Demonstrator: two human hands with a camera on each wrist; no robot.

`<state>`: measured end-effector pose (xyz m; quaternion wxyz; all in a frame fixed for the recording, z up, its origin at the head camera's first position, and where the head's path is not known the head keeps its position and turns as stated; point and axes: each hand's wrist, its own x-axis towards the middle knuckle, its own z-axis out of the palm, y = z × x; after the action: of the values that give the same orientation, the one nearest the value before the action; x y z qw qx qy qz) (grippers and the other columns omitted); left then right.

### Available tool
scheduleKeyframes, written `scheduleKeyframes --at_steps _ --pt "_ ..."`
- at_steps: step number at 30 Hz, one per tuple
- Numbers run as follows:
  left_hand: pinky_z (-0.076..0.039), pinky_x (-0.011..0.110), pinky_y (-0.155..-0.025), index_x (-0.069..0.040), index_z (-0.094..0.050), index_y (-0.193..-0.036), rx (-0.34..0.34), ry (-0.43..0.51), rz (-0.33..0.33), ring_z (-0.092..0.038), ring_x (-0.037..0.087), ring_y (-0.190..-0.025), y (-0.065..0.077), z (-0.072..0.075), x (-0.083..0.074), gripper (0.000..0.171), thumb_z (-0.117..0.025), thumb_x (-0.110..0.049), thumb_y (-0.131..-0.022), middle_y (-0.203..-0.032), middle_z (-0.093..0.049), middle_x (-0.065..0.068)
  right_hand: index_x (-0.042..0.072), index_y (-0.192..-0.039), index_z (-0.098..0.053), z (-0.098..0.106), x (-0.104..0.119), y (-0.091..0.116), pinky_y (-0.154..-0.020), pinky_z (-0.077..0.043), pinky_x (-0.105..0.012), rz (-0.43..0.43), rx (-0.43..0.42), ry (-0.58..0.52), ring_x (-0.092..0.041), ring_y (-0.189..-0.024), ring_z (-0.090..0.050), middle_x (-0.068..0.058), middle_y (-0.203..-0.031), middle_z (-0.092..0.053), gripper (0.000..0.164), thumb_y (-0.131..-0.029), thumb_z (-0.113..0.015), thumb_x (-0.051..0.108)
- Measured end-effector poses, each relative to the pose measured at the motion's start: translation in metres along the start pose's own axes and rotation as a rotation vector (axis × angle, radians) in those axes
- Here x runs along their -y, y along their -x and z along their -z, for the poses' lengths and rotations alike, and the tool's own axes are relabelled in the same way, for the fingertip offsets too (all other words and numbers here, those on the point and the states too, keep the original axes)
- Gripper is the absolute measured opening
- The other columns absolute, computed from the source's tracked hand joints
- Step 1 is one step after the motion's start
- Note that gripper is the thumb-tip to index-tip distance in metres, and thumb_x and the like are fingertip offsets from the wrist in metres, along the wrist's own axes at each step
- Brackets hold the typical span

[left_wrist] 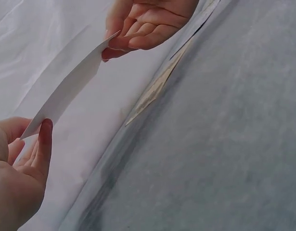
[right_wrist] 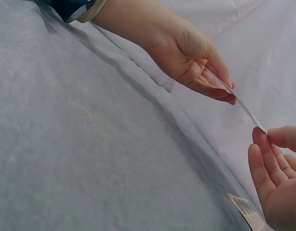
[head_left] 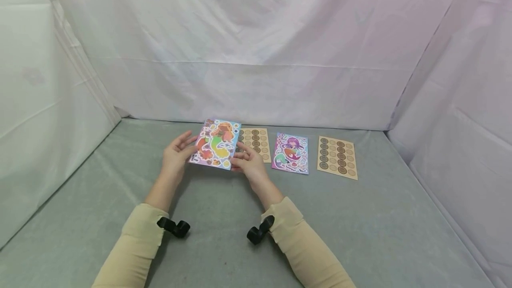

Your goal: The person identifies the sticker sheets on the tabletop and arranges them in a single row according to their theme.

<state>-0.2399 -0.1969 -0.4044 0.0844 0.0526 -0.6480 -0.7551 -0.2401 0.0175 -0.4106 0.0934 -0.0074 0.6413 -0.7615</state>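
Observation:
A colourful mermaid sticker sheet (head_left: 218, 143) is held up off the table between both hands. My left hand (head_left: 176, 152) pinches its left edge between thumb and fingers. At the opposite edge, my right hand (head_left: 252, 166) pinches the sheet the same way. In the left wrist view the sheet (left_wrist: 70, 84) shows its plain pale back and bows slightly. Seen from the right wrist, the sheet (right_wrist: 246, 110) is nearly edge-on. Just behind the right hand lies a tan sheet of round stickers (head_left: 258, 141), partly covered by the held sheet.
Right of the hands, a second mermaid sticker sheet (head_left: 291, 154) lies flat, and farther right another tan sheet with round stickers (head_left: 337, 157). They rest in a row on the grey cloth-covered table (head_left: 224, 243). White fabric (head_left: 256, 88) hangs behind and at both sides.

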Motion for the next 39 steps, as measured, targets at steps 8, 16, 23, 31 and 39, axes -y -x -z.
scheduleKeyframes --at_steps 8,16,23,31,39 --pt "-0.053 0.019 -0.076 -0.001 -0.042 -0.142 0.006 0.075 0.075 -0.064 0.008 -0.09 0.001 0.007 -0.013 0.056 -0.062 0.002 -0.09 -0.104 -0.065 -0.004 0.013 -0.14 -0.049 -0.001 0.003 0.003 -0.066 -0.057 -0.031 0.005 0.05 0.013 -0.015 -0.068 -0.064 -0.006 -0.089 -0.066 0.064 -0.083 -0.068 -0.007" --pt "-0.054 0.019 -0.072 0.004 -0.043 -0.141 0.083 0.118 0.072 -0.066 0.008 -0.084 0.0 0.017 -0.019 0.054 -0.062 0.002 -0.091 -0.096 -0.067 -0.005 0.015 -0.142 -0.047 -0.002 0.006 0.007 -0.065 -0.057 -0.032 0.023 0.095 0.047 -0.015 -0.066 -0.065 -0.007 -0.088 -0.066 0.068 -0.082 -0.07 -0.005" --pt "-0.054 0.02 -0.072 0.004 -0.042 -0.141 0.16 0.025 0.036 -0.065 0.009 -0.085 0.0 0.027 -0.025 0.053 -0.062 -0.003 -0.093 -0.097 -0.066 -0.003 0.018 -0.142 -0.047 -0.004 0.009 0.01 -0.063 -0.057 -0.033 0.048 0.12 0.11 -0.017 -0.069 -0.065 -0.005 -0.086 -0.067 0.071 -0.08 -0.073 -0.003" --pt "-0.054 0.023 -0.071 0.003 -0.041 -0.142 0.227 -0.08 -0.001 -0.065 0.011 -0.084 0.005 0.037 -0.034 0.054 -0.062 -0.008 -0.093 -0.096 -0.066 -0.001 0.015 -0.147 -0.038 -0.005 0.012 0.016 -0.061 -0.056 -0.034 0.108 0.223 0.12 -0.016 -0.067 -0.066 -0.007 -0.085 -0.067 0.077 -0.08 -0.071 -0.005" --pt "-0.055 0.026 -0.072 -0.004 -0.039 -0.145 0.312 -0.154 0.003 -0.066 0.014 -0.083 0.013 0.041 -0.048 0.057 -0.062 -0.009 -0.094 -0.098 -0.065 0.004 0.014 -0.149 -0.034 -0.008 0.012 0.021 -0.062 -0.057 -0.035 0.117 0.266 0.123 -0.018 -0.069 -0.067 -0.005 -0.085 -0.066 0.08 -0.081 -0.071 -0.004"
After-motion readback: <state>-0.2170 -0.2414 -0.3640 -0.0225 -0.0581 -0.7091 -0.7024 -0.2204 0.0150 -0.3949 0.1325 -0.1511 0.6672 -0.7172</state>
